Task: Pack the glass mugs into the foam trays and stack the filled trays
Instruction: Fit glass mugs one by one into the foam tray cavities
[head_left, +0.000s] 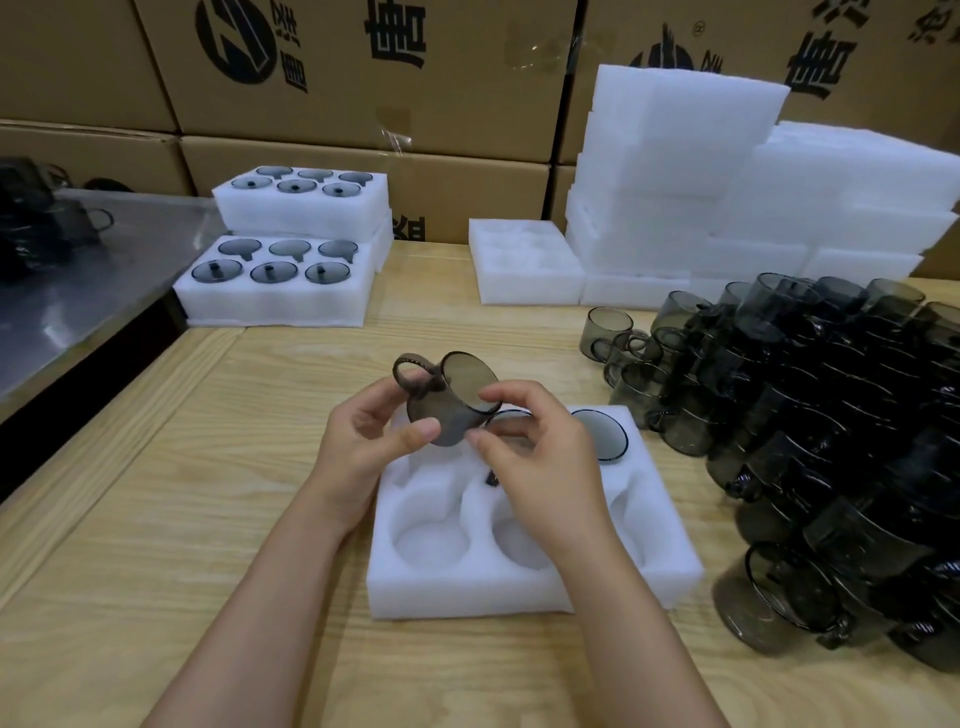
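While filled trays sit far left on the counter, the left hand and right hand both pinch a tilted glass mug above a foam tray that seemingly holds two seated mugs; loose mugs crowd the right.

Packing warehouse: stacked cartons, foam trays

Mug pile just right of tray
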